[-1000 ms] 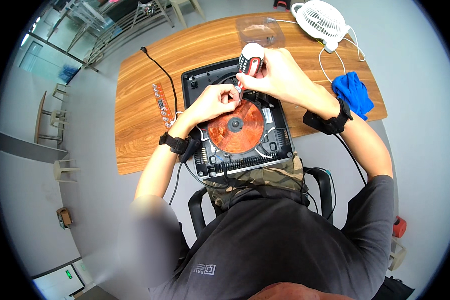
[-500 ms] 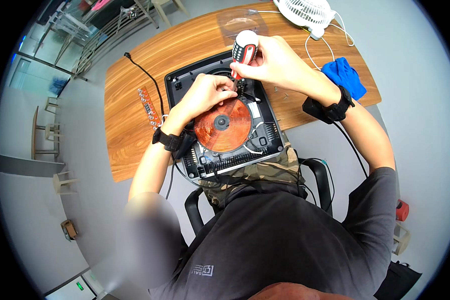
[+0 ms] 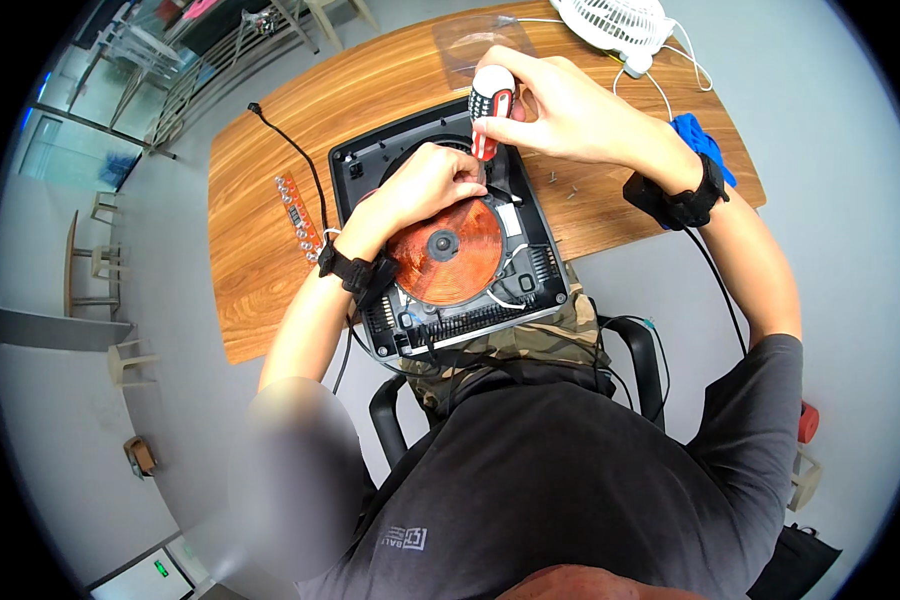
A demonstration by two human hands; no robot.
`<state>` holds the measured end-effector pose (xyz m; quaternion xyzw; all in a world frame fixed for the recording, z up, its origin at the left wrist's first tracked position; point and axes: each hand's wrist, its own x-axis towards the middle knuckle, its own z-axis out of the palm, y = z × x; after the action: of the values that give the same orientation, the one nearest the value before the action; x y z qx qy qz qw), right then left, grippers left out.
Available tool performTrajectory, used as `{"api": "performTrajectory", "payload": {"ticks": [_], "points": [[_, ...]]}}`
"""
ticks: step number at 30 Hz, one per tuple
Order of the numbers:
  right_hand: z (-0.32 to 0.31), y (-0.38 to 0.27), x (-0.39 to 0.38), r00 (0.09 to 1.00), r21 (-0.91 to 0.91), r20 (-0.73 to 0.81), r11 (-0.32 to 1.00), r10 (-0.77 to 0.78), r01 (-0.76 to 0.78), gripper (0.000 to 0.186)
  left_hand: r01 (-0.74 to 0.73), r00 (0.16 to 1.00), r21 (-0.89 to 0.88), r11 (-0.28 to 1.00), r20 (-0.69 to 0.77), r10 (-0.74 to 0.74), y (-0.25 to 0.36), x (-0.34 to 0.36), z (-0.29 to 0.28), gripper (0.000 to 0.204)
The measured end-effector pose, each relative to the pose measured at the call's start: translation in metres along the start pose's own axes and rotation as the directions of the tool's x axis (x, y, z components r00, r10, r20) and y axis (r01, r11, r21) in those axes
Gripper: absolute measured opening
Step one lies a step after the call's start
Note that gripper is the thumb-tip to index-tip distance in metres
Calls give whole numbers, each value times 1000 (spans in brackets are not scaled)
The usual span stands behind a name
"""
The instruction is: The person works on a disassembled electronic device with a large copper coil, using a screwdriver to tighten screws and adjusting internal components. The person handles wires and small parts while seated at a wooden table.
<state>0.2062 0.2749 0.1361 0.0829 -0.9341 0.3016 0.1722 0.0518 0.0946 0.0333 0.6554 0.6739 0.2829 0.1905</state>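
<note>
My right hand (image 3: 570, 112) grips the handle of a screwdriver (image 3: 491, 100), black, white and red, held upright with its shaft pointing down. At the shaft's lower end, the thumb and fingers of my left hand (image 3: 432, 185) are pinched together around it; the tip is hidden behind them. Both hands work over an opened induction cooker (image 3: 545, 225), a black housing tilted at the table's near edge and partly above my lap. Its round copper coil (image 3: 448, 262) lies exposed just below my left fingers.
Loose screws (image 3: 572, 190) lie right of the cooker on the wooden table (image 3: 260, 200). To the left are an orange strip with round metal parts (image 3: 298, 218) and a black plug cord (image 3: 295, 145). A white fan (image 3: 615, 25), clear plastic sheet (image 3: 470, 45) and blue cloth (image 3: 692, 135) lie farther back.
The screwdriver and both hands have shifted slightly right across the cooker. My right wrist has moved right, covering more of the blue cloth, and my right fingers have changed their hold on the handle.
</note>
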Motion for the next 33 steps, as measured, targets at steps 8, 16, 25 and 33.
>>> {"api": "performTrajectory", "payload": {"ticks": [8,16,25,33], "points": [[0,3,4,998,24,69,1000,-15,13,37,-6,998,-50,999,56,8,-2,7,4,17],[7,9,4,996,39,83,999,-25,21,33,-123,984,24,992,129,119,-3,9,2,16],[11,9,1,996,29,83,999,-30,27,34,-89,988,27,996,126,85,0,9,6,14],[14,3,3,993,-8,104,998,-60,62,36,-52,995,49,997,91,47,-16,5,15,16]]}}
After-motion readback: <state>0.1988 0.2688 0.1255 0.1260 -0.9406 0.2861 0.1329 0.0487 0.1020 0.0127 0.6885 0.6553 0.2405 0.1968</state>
